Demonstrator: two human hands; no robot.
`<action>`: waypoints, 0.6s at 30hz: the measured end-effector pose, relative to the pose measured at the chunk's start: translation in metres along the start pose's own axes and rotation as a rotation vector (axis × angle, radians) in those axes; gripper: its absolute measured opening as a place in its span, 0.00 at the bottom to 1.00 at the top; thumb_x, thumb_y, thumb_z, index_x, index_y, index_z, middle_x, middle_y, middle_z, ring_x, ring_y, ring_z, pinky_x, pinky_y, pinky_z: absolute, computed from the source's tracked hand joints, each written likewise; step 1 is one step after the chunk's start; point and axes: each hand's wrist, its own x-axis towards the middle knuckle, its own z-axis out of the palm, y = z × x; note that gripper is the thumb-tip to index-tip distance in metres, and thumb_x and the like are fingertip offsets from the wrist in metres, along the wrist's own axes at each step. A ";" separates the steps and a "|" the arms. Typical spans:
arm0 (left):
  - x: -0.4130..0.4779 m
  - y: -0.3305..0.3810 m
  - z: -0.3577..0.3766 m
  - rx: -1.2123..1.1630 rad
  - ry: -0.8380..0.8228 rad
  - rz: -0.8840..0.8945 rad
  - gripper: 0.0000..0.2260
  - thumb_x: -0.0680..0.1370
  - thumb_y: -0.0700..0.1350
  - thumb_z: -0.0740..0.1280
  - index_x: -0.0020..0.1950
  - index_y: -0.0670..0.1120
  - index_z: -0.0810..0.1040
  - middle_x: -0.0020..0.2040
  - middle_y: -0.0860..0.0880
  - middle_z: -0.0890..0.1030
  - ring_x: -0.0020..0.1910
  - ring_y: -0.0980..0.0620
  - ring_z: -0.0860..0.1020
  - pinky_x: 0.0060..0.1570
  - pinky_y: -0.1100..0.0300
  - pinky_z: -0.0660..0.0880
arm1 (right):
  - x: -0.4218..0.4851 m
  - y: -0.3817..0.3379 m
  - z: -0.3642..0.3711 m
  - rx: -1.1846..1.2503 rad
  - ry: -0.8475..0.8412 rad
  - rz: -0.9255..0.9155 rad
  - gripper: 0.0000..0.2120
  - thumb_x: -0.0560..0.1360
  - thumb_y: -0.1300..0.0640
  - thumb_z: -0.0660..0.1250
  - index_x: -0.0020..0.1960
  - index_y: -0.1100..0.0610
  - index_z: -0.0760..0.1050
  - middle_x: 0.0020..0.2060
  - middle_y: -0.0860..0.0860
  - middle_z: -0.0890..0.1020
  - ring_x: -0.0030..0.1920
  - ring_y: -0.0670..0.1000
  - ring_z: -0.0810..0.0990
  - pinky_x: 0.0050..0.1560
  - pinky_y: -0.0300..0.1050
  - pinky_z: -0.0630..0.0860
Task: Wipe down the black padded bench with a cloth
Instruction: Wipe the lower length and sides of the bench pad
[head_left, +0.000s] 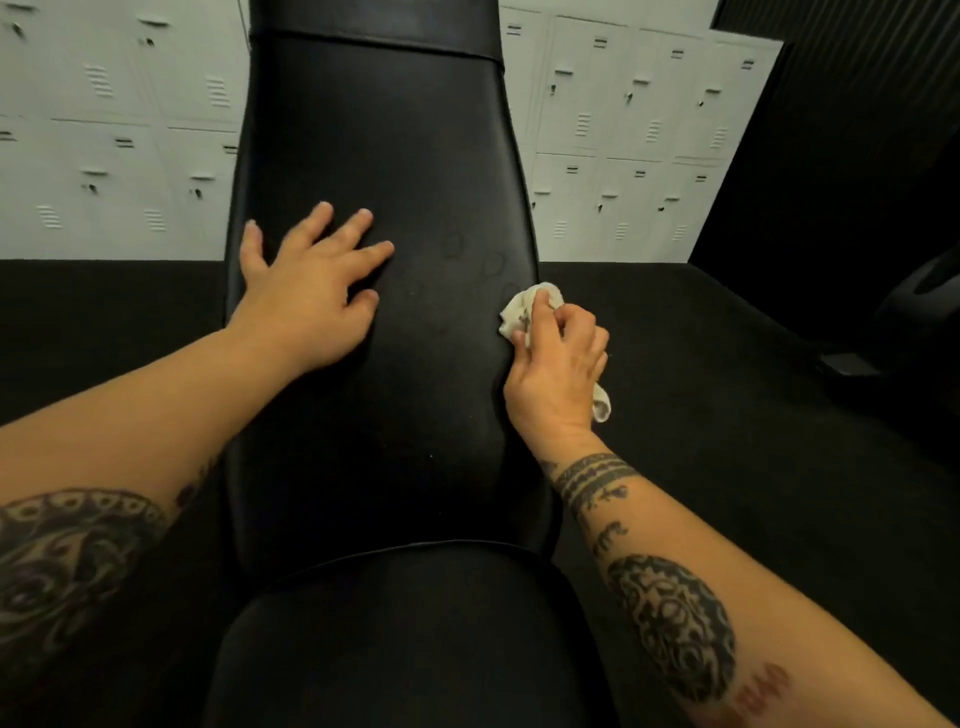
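Cloth (524, 309) is wiping the black padded bench (379, 156) at its right edge.
Right hand (558, 364) fingers (540, 306) are gripping the bunched cloth; left hand (311, 291) is lying spread. The small wad is probably skipping the ring marks (493, 265).

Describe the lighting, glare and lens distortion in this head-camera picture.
Head view: dim overall; the black padded bench shows a soft sheen, no hard glare, with faint ring marks near the crumpled white cloth in the right hand; wide-angle bending tilts and curves the white metal lockers; the dark floor loses nearly all detail.
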 end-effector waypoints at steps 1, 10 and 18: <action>-0.002 -0.002 0.003 0.011 -0.022 0.015 0.26 0.82 0.53 0.62 0.80 0.62 0.61 0.83 0.57 0.53 0.83 0.49 0.46 0.74 0.28 0.41 | -0.006 0.003 -0.001 -0.013 -0.002 -0.110 0.24 0.77 0.56 0.64 0.73 0.55 0.70 0.57 0.55 0.71 0.54 0.56 0.64 0.55 0.53 0.65; -0.016 -0.005 0.014 -0.009 -0.014 0.071 0.29 0.81 0.50 0.63 0.81 0.59 0.58 0.84 0.55 0.50 0.83 0.48 0.42 0.74 0.28 0.38 | -0.044 0.043 -0.033 -0.060 -0.479 -1.137 0.20 0.74 0.60 0.65 0.65 0.53 0.78 0.48 0.51 0.78 0.46 0.56 0.74 0.48 0.54 0.73; -0.039 -0.026 0.013 -0.065 0.019 0.046 0.27 0.81 0.54 0.64 0.80 0.61 0.62 0.84 0.55 0.51 0.82 0.46 0.43 0.76 0.33 0.38 | 0.015 -0.028 -0.001 -0.046 -0.059 -0.509 0.19 0.70 0.57 0.73 0.58 0.42 0.81 0.52 0.51 0.76 0.50 0.59 0.72 0.48 0.50 0.63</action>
